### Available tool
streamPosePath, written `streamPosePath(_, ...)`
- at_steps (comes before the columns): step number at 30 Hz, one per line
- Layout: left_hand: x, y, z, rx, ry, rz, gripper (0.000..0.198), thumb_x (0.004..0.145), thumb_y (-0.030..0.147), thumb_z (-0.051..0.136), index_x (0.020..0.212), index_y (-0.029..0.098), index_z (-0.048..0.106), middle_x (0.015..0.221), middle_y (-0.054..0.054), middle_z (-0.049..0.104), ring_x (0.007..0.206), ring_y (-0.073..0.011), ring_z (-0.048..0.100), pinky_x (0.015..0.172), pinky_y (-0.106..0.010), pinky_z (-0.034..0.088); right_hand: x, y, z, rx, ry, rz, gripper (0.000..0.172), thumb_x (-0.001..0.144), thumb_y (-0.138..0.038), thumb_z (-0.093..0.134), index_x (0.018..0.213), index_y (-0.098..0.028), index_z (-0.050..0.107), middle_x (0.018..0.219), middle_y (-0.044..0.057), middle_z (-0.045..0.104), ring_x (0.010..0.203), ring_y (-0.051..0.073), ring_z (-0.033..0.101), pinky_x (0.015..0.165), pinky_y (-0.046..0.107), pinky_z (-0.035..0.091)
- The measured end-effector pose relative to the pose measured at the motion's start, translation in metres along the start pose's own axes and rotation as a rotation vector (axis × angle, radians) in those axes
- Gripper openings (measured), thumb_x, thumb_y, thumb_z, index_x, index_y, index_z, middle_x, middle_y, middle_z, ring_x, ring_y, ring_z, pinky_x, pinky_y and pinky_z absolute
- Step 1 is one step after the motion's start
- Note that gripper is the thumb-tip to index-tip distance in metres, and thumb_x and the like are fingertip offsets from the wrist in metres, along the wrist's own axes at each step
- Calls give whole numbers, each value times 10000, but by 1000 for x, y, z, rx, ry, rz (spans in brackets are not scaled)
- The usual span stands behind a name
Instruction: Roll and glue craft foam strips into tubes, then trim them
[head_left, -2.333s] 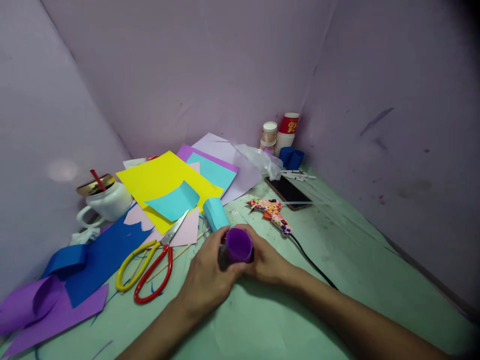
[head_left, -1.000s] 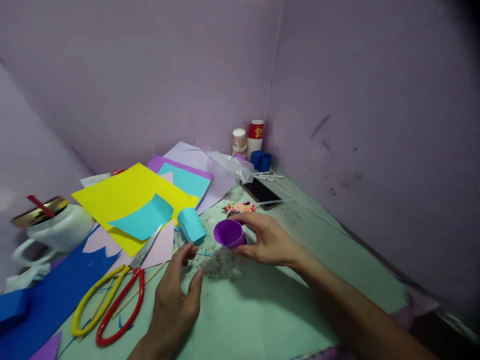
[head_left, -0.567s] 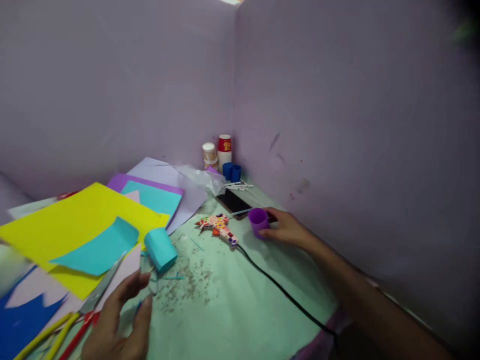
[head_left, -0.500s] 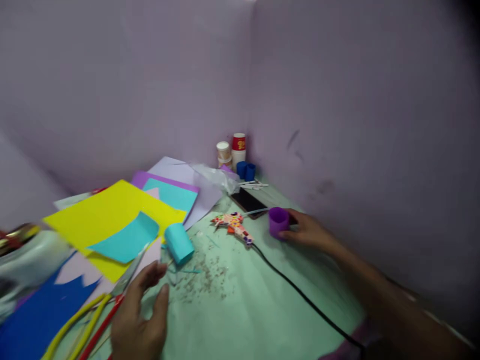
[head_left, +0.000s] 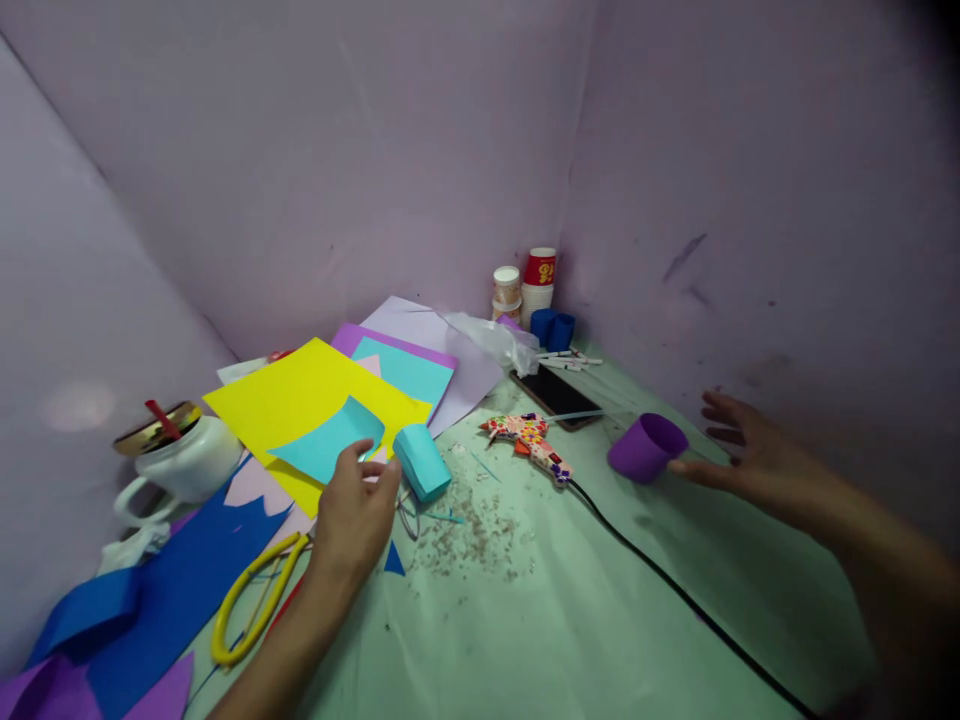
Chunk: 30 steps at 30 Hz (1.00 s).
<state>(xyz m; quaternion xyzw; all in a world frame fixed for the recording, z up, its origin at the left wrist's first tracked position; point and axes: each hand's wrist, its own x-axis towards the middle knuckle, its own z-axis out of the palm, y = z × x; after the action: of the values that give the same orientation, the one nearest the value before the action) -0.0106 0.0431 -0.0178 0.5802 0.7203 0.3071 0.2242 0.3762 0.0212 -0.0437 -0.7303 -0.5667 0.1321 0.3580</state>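
A purple foam tube leans to one side on the green cloth. Just to its right is my right hand, fingers spread, the thumb close to the tube's rim; whether they touch I cannot tell. My left hand hovers over the paper pile with loosely bent fingers, nothing visibly held. A light-blue rolled tube lies directly to its right. Between the hands rests a flower-patterned glue gun, a clear glue stick poking out of its back. Yellow-handled scissors lie partly under my left forearm.
Yellow and blue sheets overlap at left, near a white mug. Behind the glue gun lie a phone and white sticks. Paper cups and blue tubes stand in the wall corner. A black cord crosses the cloth.
My right hand has let go of the purple tube and drawn off to the right; the tube now tilts. My left hand has moved forward toward the light-blue tube. The view has swung left.
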Motion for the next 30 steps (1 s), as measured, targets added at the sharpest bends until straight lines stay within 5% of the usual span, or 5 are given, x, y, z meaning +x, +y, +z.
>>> streamPosePath(4, 29, 24, 10, 240, 0, -40, 780, 770, 583, 439, 1324, 39, 360, 1072, -299, 625, 1038, -459, 568, 831, -593, 393, 3, 2, 16, 69, -88, 184, 1073, 534, -500, 732, 1409, -147, 222, 1320, 262, 458, 1145, 447, 502, 873, 514, 485)
streamPosePath(7, 35, 31, 24, 326, 0, -61, 900, 744, 635, 435, 1354, -13, 299, 1058, -356, 609, 1017, -512, 557, 799, -625, 376, 4, -5, 27, 27, -78, 196, 1058, 558, -524, 716, 1408, -121, 232, 1311, 254, 470, 1162, 418, 500, 960, 511, 416)
streamPosePath(16, 27, 25, 33, 156, 86, -44, 874, 712, 501, 575, 1401, 68, 252, 1104, -284, 615, 1031, -461, 574, 842, -583, 401, -20, -56, 33, 140, 35, 143, 821, 592, -429, 709, 1317, -180, 416, 1072, 137, 629, 963, 330, 614, 876, 485, 461)
streamPosePath(23, -17, 15, 21, -381, 160, 162, 815, 647, 443, 689, 1342, 185, 351, 1159, -117, 602, 996, -258, 610, 857, -368, 480, -50, -132, 63, 358, -277, -191, 764, 609, -369, 756, 1279, -198, 432, 1165, 116, 609, 991, 279, 611, 876, 425, 470)
streamPosePath(30, -47, -6, 37, -539, -75, 140, 675, 632, 370, 715, 1215, 158, 450, 1199, -128, 565, 1038, -245, 581, 859, -340, 486, -68, -124, 122, 387, -447, -246, 885, 572, -327, 801, 1319, -134, 368, 1204, 156, 566, 1079, 308, 551, 924, 454, 422)
